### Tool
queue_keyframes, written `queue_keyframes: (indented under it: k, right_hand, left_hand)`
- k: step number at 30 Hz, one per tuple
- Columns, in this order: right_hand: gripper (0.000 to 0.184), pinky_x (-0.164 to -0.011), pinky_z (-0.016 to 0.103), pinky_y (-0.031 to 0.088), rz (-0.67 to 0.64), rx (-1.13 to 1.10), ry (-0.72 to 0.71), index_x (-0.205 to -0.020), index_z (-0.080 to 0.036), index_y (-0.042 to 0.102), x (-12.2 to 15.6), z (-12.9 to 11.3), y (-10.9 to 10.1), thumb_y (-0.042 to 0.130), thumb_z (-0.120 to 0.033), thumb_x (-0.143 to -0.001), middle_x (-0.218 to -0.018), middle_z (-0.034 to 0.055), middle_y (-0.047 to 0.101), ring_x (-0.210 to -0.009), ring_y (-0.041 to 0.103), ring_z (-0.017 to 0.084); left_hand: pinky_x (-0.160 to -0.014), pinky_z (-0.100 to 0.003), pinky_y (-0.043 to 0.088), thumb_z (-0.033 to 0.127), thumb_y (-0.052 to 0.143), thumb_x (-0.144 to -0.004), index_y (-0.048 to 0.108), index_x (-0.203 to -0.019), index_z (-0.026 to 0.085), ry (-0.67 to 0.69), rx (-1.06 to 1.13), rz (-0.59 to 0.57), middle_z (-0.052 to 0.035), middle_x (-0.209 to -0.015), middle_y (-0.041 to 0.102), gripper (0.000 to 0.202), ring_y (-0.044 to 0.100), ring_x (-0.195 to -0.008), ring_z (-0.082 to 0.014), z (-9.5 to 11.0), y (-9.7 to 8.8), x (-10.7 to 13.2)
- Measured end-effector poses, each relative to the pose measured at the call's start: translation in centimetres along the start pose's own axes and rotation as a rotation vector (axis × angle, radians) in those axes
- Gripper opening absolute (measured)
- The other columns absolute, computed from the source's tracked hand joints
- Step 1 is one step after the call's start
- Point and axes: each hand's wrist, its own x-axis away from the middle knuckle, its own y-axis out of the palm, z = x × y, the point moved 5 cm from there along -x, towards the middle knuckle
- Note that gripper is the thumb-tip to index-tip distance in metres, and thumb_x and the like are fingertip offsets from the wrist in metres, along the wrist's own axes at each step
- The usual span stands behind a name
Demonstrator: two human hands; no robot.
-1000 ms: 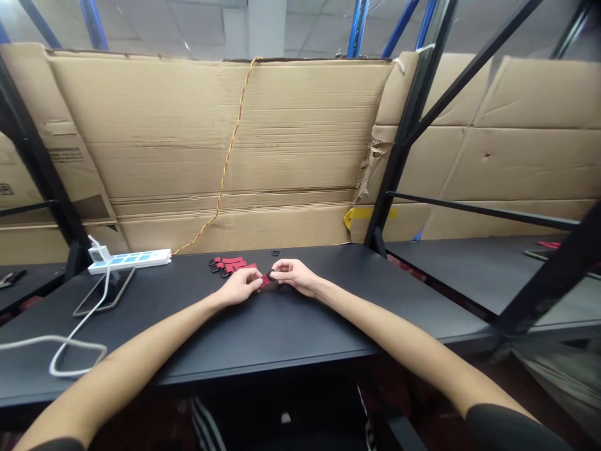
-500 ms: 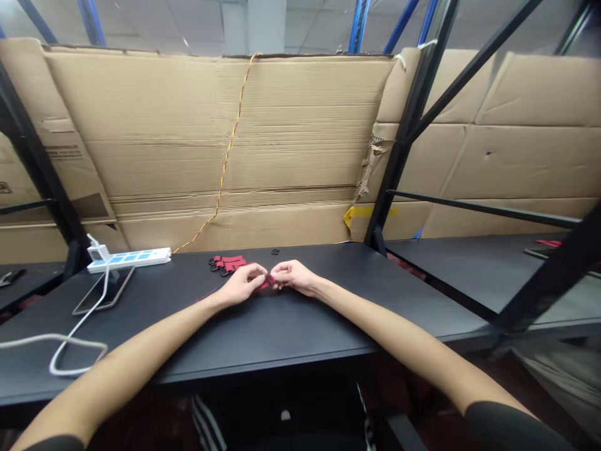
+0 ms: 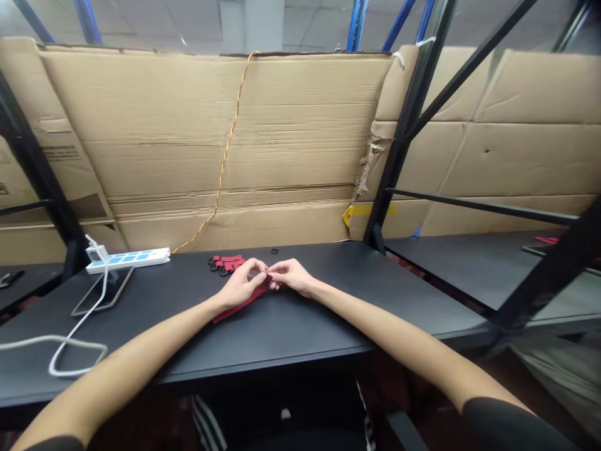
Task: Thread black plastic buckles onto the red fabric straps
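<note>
Red strap (image 3: 240, 307) pinched in both hands, right of the power strip (image 3: 154, 256) and nearer the camera.

Left hand (image 3: 241, 283) and right hand (image 3: 291, 275): each grip nearly closed, thumb to fingers on the strap's end, tips almost meeting; exact contact hidden. Loose tail runs to the camera side of the power strip's level; can't tell if it rests on the desk (image 3: 310, 326). Should handle light, limp, hard to damage; looks like webbing, so low slip. Best hold: close to the end, since free length likely folds. Pile (image 3: 230, 263) of red straps just right of the power strip, black ring (image 3: 275, 251) farther right.
</note>
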Motion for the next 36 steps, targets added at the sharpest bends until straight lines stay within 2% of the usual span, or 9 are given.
queue_keyframes:
  k: [2,6,11,17,24,31,33,36]
  right_hand:
    - [0.039,-0.060,0.028,0.049,0.013,0.005,-0.012,-0.087,-0.012,0.071,0.0,-0.1,0.0,0.078,-0.041,-0.063,-0.062,0.0041,0.068,-0.056,0.061,0.014]
    - [0.039,-0.068,0.031,0.051,0.000,-0.038,-0.052,-0.094,-0.012,0.071,0.3,-0.6,0.3,0.077,-0.038,-0.065,-0.070,0.0051,0.070,-0.062,0.063,0.014]
    - [0.044,-0.072,0.036,0.053,0.039,-0.080,-0.071,-0.098,-0.012,0.070,0.3,-0.6,0.4,0.078,-0.038,-0.063,-0.073,0.0063,0.071,-0.065,0.065,0.017]
    - [0.039,-0.076,0.037,0.053,0.029,-0.062,-0.119,-0.092,-0.014,0.073,0.6,-1.2,0.7,0.078,-0.040,-0.063,-0.075,0.0061,0.072,-0.070,0.067,0.019]
    - [0.037,-0.077,0.034,0.052,-0.100,-0.216,-0.002,-0.092,-0.013,0.071,0.9,-1.1,0.8,0.080,-0.036,-0.064,-0.081,0.0066,0.070,-0.072,0.066,0.015]
    - [0.033,-0.063,0.025,0.049,-0.148,-0.245,0.091,-0.083,-0.012,0.068,0.7,-0.3,0.9,0.084,-0.026,-0.058,-0.069,0.0019,0.065,-0.063,0.063,0.013]
    - [0.031,-0.062,0.025,0.049,-0.124,-0.241,0.072,-0.081,-0.013,0.067,0.7,-0.4,0.7,0.084,-0.027,-0.058,-0.069,0.0014,0.065,-0.061,0.062,0.012]
    - [0.031,-0.063,0.026,0.049,-0.093,-0.219,0.053,-0.080,-0.014,0.068,0.7,-0.6,0.5,0.083,-0.031,-0.059,-0.068,0.0017,0.066,-0.062,0.061,0.013]
  left_hand:
    - [-0.079,-0.030,0.048,0.035,0.049,-0.089,0.053,-0.088,0.017,0.017,-0.002,0.036,-0.0050,-0.098,0.061,0.019,0.060,-0.087,-0.0158,0.3,-0.2,0.0]
    - [-0.075,-0.029,0.049,0.035,0.052,-0.086,0.060,-0.088,0.016,-0.028,-0.126,0.146,-0.0043,-0.086,0.065,0.021,0.061,-0.079,-0.0165,-0.1,-1.0,-0.1]
    - [-0.071,-0.030,0.051,0.038,0.057,-0.083,0.069,-0.084,0.017,-0.109,-0.214,0.169,-0.0046,-0.083,0.071,0.025,0.064,-0.075,-0.0181,-0.8,-1.3,-0.1]
    - [-0.068,-0.030,0.054,0.040,0.061,-0.080,0.068,-0.080,0.015,-0.124,-0.154,0.208,-0.0062,-0.078,0.072,0.025,0.066,-0.070,-0.0185,-1.1,-1.4,0.0]
    - [-0.073,-0.032,0.056,0.037,0.063,-0.079,0.066,-0.089,0.015,-0.095,-0.045,0.168,-0.0072,-0.085,0.072,0.024,0.068,-0.076,-0.0189,-1.4,-1.0,0.0]
    - [-0.074,-0.032,0.055,0.039,0.065,-0.079,0.065,-0.089,0.015,-0.082,0.005,0.137,-0.0064,-0.084,0.071,0.026,0.067,-0.074,-0.0182,-1.3,-0.5,0.3]
    - [-0.075,-0.033,0.054,0.040,0.069,-0.076,0.064,-0.096,0.016,-0.060,-0.017,0.140,-0.0076,-0.091,0.070,0.031,0.067,-0.080,-0.0191,-1.0,-0.4,0.3]
    - [-0.082,-0.035,0.053,0.039,0.077,-0.067,0.063,-0.099,0.017,0.023,-0.093,0.136,-0.0103,-0.110,0.066,0.041,0.064,-0.097,-0.0226,-0.2,-0.5,0.2]
